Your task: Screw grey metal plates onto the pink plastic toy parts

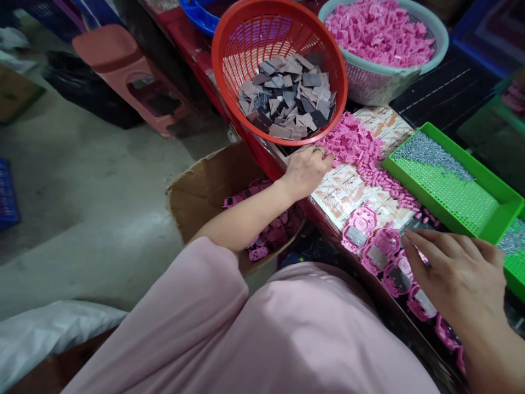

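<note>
My left hand [307, 169] reaches to the table edge below the red basket [283, 139], its fingers curled at the near side of a heap of small pink plastic parts [356, 139]. Whatever its fingertips hold is hidden. My right hand [463, 268] is bent over a row of pink plastic shells [383, 249] along the front edge, fingers drawn together near one shell; what they grip cannot be made out. Several shells carry a flat grey plate [376, 257]. More grey and dark plates [287, 98] lie in the red basket.
A pale basket [369, 82] full of pink parts stands at the back. Small pink cylinders [389, 186] lie beside a green tray [451, 186] of tiny metal pieces. Below the edge, a cardboard box [197, 180] holds pink pieces. A stool [110, 49] stands left.
</note>
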Demonstrator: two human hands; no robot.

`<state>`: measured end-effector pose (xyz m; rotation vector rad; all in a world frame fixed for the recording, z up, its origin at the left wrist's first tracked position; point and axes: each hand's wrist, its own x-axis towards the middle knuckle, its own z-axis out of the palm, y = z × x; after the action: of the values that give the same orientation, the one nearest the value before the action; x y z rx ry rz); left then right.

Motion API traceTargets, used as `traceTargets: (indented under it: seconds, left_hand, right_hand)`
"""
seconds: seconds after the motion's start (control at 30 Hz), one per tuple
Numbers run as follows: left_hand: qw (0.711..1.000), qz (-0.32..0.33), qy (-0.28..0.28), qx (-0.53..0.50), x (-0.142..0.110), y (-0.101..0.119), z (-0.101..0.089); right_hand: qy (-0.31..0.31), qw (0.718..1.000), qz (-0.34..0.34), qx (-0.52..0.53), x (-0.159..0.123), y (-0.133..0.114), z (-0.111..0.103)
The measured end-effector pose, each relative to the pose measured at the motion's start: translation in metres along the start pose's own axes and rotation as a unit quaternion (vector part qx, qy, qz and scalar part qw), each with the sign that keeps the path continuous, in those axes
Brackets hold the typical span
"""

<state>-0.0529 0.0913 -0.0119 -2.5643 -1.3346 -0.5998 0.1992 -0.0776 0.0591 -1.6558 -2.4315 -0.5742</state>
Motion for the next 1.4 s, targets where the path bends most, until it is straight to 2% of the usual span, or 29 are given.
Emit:
traceTargets:
  seconds: [0.17,0.27,0.37,0.43,0.5,0.53,0.6,0.67,0.7,0.77,0.83,0.87,0.93,1.0,1.03,1.1,1.13,1.2,1.3,1.4]
  left_hand:
    - [0.998,0.055,-0.006,-0.016,0.012,-0.003,0.001]
    - [0.998,0.045,0.006,-0.044,0.014,-0.006,-0.001]
    - [0.99,0.006,0.043,-0.135,0.014,-0.005,-0.003]
    - [0.966,-0.021,0.063,-0.25,0.013,0.0,-0.003]
    - [0.908,-0.06,0.057,-0.41,0.012,0.013,-0.004]
    - [0.863,-0.082,0.039,-0.497,0.011,0.022,-0.005]
    - [0.755,-0.121,-0.018,-0.644,0.009,0.043,-0.009]
    - [0.662,-0.139,-0.066,-0.733,0.007,0.063,-0.016]
    - [0.63,-0.14,-0.081,-0.76,0.006,0.071,-0.02]
    - [0.591,-0.134,-0.1,-0.789,0.004,0.082,-0.027]
    - [0.589,-0.112,-0.12,-0.791,0.002,0.085,-0.032]
    - [0.607,-0.095,-0.127,-0.779,0.0,0.084,-0.033]
    - [0.681,-0.048,-0.118,-0.721,-0.005,0.078,-0.035]
    - [0.773,-0.003,-0.061,-0.631,-0.012,0.068,-0.035]
    - [0.811,0.012,-0.027,-0.584,-0.015,0.064,-0.036]
    - [0.853,0.018,0.028,-0.52,-0.022,0.056,-0.036]
    - [0.858,0.011,0.032,-0.512,-0.024,0.053,-0.036]
    - [0.835,-0.011,-0.014,-0.55,-0.026,0.052,-0.036]
    - [0.747,-0.049,-0.109,-0.654,-0.024,0.058,-0.034]
    - [0.681,-0.097,-0.121,-0.715,-0.021,0.064,-0.03]
  right_hand:
    - [-0.003,1.0,-0.007,0.01,0.0,0.001,0.002]
    - [-0.003,1.0,-0.008,0.016,-0.001,0.003,0.004]
    - [0.01,1.0,-0.01,0.028,0.001,0.005,0.006]
    - [0.027,0.999,-0.014,0.045,0.006,0.003,0.007]
    - [0.042,0.997,-0.017,0.07,0.014,-0.001,0.007]
    - [0.049,0.995,-0.017,0.082,0.019,-0.004,0.006]
    - [0.065,0.993,-0.02,0.099,0.03,-0.01,0.004]
    - [0.09,0.99,-0.024,0.101,0.04,-0.014,0.002]
    - [0.104,0.989,-0.027,0.098,0.043,-0.016,0.002]
    - [0.126,0.987,-0.032,0.094,0.046,-0.016,0.001]
    - [0.132,0.985,-0.033,0.106,0.045,-0.016,0.002]
    - [0.13,0.984,-0.034,0.119,0.043,-0.015,0.003]
    - [0.122,0.98,-0.032,0.154,0.04,-0.013,0.007]
    - [0.11,0.979,-0.018,0.172,0.037,-0.011,0.011]
    - [0.107,0.978,-0.005,0.176,0.035,-0.01,0.014]
    - [0.108,0.974,0.018,0.198,0.034,-0.009,0.018]
    - [0.109,0.97,0.02,0.218,0.034,-0.01,0.019]
    - [0.11,0.958,-0.005,0.266,0.035,-0.011,0.02]
    - [0.108,0.951,-0.06,0.284,0.038,-0.015,0.019]
    - [0.099,0.956,-0.09,0.262,0.039,-0.016,0.016]
